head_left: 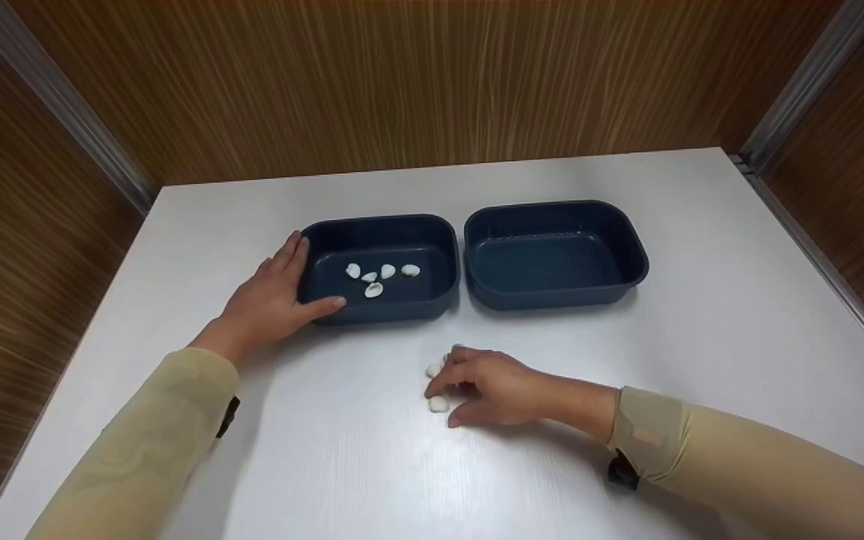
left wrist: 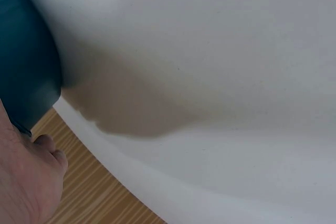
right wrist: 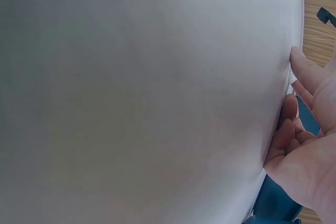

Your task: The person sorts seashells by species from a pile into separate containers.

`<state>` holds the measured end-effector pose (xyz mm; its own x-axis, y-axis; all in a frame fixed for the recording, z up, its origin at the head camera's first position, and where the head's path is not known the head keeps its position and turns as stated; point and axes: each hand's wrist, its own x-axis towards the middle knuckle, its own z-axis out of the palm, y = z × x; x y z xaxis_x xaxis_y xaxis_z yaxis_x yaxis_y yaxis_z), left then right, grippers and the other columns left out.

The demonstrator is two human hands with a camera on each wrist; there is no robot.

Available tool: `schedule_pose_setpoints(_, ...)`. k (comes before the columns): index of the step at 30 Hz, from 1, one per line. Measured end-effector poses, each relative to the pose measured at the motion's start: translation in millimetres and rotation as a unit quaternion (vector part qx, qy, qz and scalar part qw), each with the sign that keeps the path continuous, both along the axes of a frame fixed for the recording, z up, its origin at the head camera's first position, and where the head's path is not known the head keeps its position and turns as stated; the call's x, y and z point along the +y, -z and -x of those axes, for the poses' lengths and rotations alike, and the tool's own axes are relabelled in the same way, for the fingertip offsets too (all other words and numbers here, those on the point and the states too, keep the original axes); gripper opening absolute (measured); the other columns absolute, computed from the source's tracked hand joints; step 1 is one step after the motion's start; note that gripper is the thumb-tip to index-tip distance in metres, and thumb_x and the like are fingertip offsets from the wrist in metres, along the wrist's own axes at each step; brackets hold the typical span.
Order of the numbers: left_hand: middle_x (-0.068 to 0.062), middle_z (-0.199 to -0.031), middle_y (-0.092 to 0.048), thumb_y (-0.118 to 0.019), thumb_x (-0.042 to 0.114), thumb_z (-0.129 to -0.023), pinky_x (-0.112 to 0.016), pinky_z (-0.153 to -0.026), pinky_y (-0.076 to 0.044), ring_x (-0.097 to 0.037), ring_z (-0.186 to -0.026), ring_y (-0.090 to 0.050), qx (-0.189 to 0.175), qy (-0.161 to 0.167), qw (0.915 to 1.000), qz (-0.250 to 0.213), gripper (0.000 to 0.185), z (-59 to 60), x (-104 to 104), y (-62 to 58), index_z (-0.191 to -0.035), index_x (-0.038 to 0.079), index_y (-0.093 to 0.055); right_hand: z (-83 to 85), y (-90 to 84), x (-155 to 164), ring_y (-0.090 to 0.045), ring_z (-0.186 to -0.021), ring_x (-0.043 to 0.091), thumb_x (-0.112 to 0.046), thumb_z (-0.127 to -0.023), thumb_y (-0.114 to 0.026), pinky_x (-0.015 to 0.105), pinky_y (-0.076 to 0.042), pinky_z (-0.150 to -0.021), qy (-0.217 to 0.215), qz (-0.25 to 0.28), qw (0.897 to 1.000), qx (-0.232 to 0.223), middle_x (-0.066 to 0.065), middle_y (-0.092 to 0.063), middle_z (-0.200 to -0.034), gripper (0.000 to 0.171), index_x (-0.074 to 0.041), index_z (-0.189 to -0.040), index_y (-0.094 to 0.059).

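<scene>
My left hand (head_left: 267,300) rests against the left end of a dark blue tray (head_left: 402,309), its fingers straight along the side and its thumb at the front rim. Several small white seashells (head_left: 374,289) lie spread on that tray's floor. In front of the trays, my right hand (head_left: 503,386) is low over the table, thumb and fingers apart on either side of a white shell (head_left: 439,404). Another white shell (head_left: 433,370) lies by its fingertips, with one more partly hidden behind them. In the right wrist view the fingers (right wrist: 286,135) touch down at the tabletop.
A second dark blue tray (head_left: 552,298) stands to the right of the first, a narrow gap between them, with nothing inside. Both stand on a white table (head_left: 342,450). Wood-grain panels (head_left: 432,82) enclose the table at the back and sides.
</scene>
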<state>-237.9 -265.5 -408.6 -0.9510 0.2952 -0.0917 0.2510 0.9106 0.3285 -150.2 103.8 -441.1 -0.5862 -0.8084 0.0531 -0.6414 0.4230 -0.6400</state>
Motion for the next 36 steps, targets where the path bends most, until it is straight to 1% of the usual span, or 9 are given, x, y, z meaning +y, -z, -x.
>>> schedule_pose_setpoints(7, -0.009, -0.179, 0.006, -0.048, 0.088, -0.091, -0.059, -0.128, -0.018, -0.043, -0.161, -0.011, 0.003, 0.005, 1.0000, 0.000, 0.123, 1.1, 0.1, 0.9, -0.171, 0.009, 0.001, 0.8, 0.8, 0.1, -0.054, -0.092, 0.014, -0.020, -0.087, -0.090, 0.028, -0.047, -0.081, -0.001, -0.001, 1.000, 0.002, 0.001, -0.061, -0.106, 0.038, -0.019, -0.123, -0.079)
schedule_pose_setpoints(11, -0.009, -0.179, 0.006, -0.049, 0.088, -0.091, -0.059, -0.128, -0.018, -0.044, -0.161, -0.011, 0.004, 0.004, 1.0000, -0.003, 0.123, 0.4, -0.1, 0.6, -0.171, 0.008, 0.001, 1.1, 1.3, -0.3, -0.054, -0.090, 0.013, -0.019, -0.086, -0.091, 0.026, -0.046, -0.080, 0.000, 0.001, 1.000, 0.001, 0.001, -0.060, -0.103, 0.036, -0.019, -0.121, -0.080)
schedule_pose_setpoints(18, -0.010, -0.179, 0.004, -0.048, 0.089, -0.090, -0.061, -0.126, -0.021, -0.047, -0.160, -0.014, 0.010, 0.003, 0.9999, 0.005, 0.124, 1.0, 0.7, 1.4, -0.171, 0.008, 0.000, 0.8, 3.7, 1.0, -0.055, -0.086, 0.014, -0.015, -0.085, -0.090, 0.022, -0.047, -0.076, -0.006, 0.034, 0.999, -0.003, 0.003, -0.061, -0.099, 0.030, -0.017, -0.113, -0.081)
schedule_pose_setpoints(30, -0.009, -0.179, 0.005, -0.048, 0.090, -0.090, -0.062, -0.125, -0.022, -0.049, -0.159, -0.014, 0.007, -0.002, 1.0000, 0.004, 0.124, 0.9, 0.7, 0.8, -0.171, 0.009, 0.001, 0.2, 2.5, 0.3, -0.055, -0.089, 0.014, -0.014, -0.086, -0.090, 0.023, -0.047, -0.078, -0.002, 0.028, 1.000, -0.006, 0.001, -0.059, -0.098, 0.025, -0.017, -0.109, -0.080)
schedule_pose_setpoints(36, -0.009, -0.179, 0.004, -0.049, 0.088, -0.090, -0.062, -0.125, -0.023, -0.050, -0.159, -0.015, 0.008, -0.001, 1.0000, 0.002, 0.124, 0.5, 1.0, 0.0, -0.171, 0.009, 0.000, 1.2, 3.2, 0.5, -0.053, -0.090, 0.014, -0.013, -0.085, -0.090, 0.024, -0.047, -0.079, -0.004, 0.026, 1.000, -0.005, 0.001, -0.058, -0.096, 0.025, -0.017, -0.107, -0.077)
